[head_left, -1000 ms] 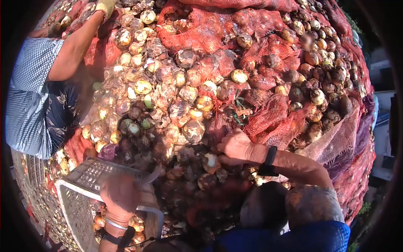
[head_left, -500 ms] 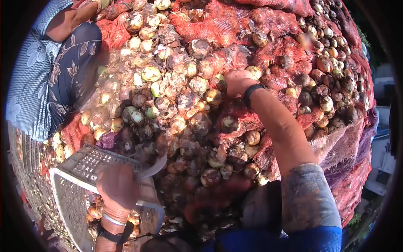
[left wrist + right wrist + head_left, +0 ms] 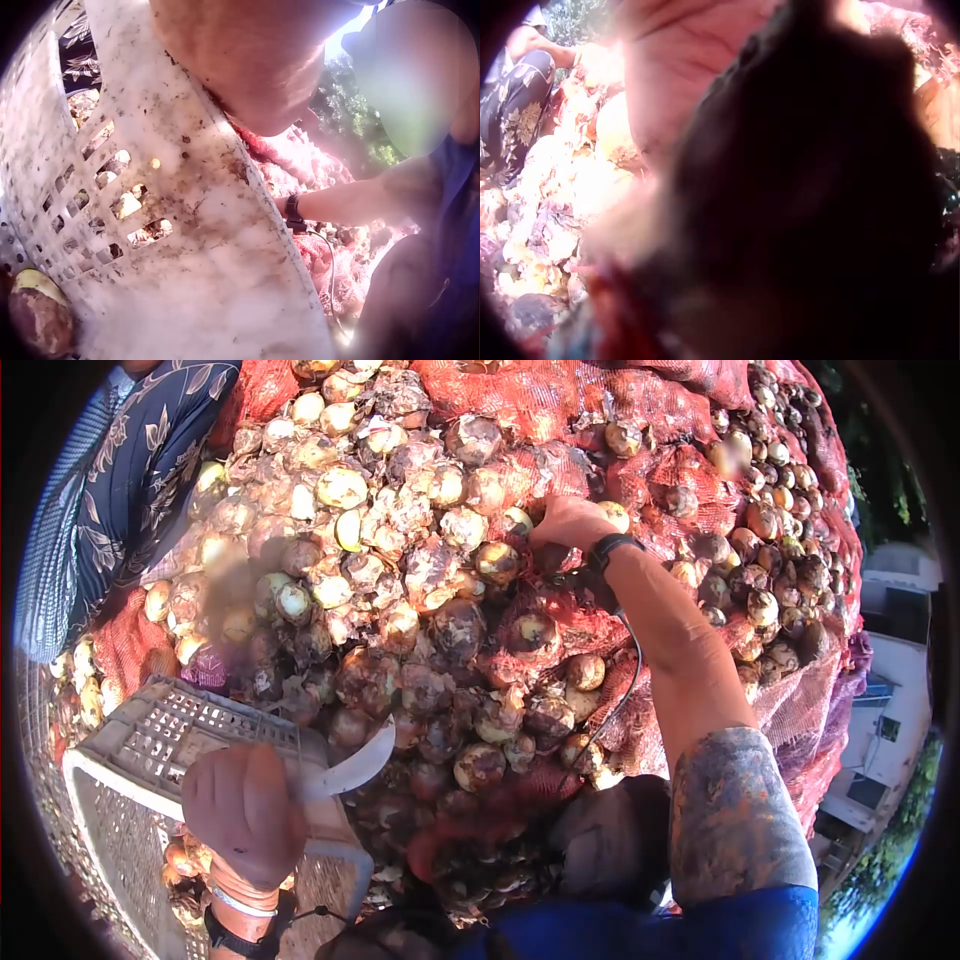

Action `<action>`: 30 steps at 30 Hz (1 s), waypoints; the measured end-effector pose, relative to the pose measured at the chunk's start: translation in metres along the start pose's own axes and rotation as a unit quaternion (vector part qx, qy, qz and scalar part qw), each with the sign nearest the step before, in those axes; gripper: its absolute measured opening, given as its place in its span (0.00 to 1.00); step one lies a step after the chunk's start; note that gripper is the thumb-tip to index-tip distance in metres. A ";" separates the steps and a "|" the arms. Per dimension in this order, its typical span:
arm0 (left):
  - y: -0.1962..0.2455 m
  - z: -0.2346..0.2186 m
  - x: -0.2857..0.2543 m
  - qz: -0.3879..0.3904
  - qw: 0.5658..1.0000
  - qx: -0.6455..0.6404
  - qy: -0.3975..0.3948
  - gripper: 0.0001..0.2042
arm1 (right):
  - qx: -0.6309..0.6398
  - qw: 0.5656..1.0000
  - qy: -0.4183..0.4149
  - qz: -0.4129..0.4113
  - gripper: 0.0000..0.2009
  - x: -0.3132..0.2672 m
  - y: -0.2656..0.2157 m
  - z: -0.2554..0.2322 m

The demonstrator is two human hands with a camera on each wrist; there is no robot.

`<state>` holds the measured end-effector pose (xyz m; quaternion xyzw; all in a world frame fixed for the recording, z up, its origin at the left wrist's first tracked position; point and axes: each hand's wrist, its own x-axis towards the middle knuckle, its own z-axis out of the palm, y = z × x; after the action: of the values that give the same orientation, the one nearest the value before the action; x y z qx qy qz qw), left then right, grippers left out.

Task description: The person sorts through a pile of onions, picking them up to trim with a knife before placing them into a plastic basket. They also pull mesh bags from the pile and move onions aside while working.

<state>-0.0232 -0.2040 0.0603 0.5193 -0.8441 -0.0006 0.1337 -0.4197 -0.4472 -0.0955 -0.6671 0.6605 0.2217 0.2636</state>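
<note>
In the head view my left hand point(image 3: 245, 815) grips a knife with a pale curved blade point(image 3: 355, 765); its handle is hidden in the fist. This hand rests over the near rim of a white plastic crate point(image 3: 120, 785), whose slotted, dirt-stained wall point(image 3: 202, 270) fills much of the left wrist view. Farther forward, my right hand point(image 3: 575, 523) holds red mesh sack point(image 3: 560, 615) among the onions point(image 3: 460, 630). Its fingertips are hidden from above. In the right wrist view the palm point(image 3: 697, 75) shows beside a large dark blur, with red mesh strands below.
Several onions point(image 3: 183, 855) lie in the crate. More red mesh sacks point(image 3: 480, 400) lie at the back, and loose onions point(image 3: 765, 565) spread to the right. Another person's patterned trouser leg point(image 3: 150, 470) is at the upper left. A cable point(image 3: 637, 660) hangs from my right wrist.
My right hand has moved forward from the middle of the heap, drawing red mesh back and uncovering onions. My left hand stays at the crate with the knife, its blade now plainer to see.
</note>
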 end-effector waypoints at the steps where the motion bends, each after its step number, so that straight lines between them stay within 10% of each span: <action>1: -0.002 -0.001 0.000 -0.009 1.000 -0.003 0.005 0.15 | 0.051 0.998 0.028 -0.020 0.35 -0.002 0.004 -0.004; 6: -0.001 0.003 -0.001 0.007 1.000 -0.006 0.002 0.16 | 0.346 0.937 0.052 0.010 0.19 -0.006 0.044 -0.010; 19: -0.001 0.009 -0.005 -0.027 1.000 0.002 0.003 0.22 | 0.019 0.997 0.069 -0.030 0.22 -0.036 -0.004 -0.034; 23: 0.000 0.003 -0.006 -0.032 0.999 0.017 -0.010 0.21 | -0.002 0.967 0.231 -0.107 0.25 -0.041 0.004 0.001; 24: 0.001 0.002 -0.006 -0.036 0.999 0.021 -0.016 0.21 | 0.152 0.982 0.022 -0.110 0.36 -0.034 0.006 0.004; 28: 0.004 0.003 -0.002 -0.027 0.999 0.023 -0.023 0.21 | 0.025 0.997 0.058 -0.048 0.45 -0.063 -0.014 0.009; 30: 0.004 0.005 -0.002 -0.033 0.998 0.039 -0.036 0.22 | 0.244 0.968 0.062 -0.015 0.43 -0.049 0.003 0.017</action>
<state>-0.0273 -0.2010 0.0558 0.5514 -0.8301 0.0093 0.0823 -0.4236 -0.3988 -0.0777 -0.6049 0.6996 0.0084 0.3802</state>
